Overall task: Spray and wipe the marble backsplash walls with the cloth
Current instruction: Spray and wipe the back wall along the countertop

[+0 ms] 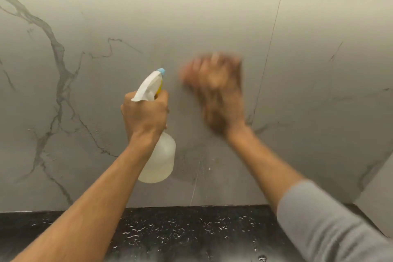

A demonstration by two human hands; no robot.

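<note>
Two hands raised to a grey marble wall (212, 17) veined in darker grey, seen from above and behind. Right hand (214, 89) blurred with motion against the wall, near a thin vertical seam (274, 34) between slabs; cloth not made out in the blur, so cannot tell whether gripped under the palm or fingers laid flat. Left hand (145, 116) just beside it, fingers curled round the neck of a pale spray bottle (160, 159), white head and blue nozzle aimed up at the wall, close to it. Faint wet streaks and specks lower down on the wall, below the right hand. Beneath, a black speckled counter (180, 234) meeting the wall's foot; grey sleeve (331, 223) on the right forearm. Step in hand, judging by the blur: wiping, with spraying paused. Next move likely calls for working the wipe across the damp patch, then shifting the bottle to an untouched stretch, probably past the seam or toward the heavy veining on the left.
</note>
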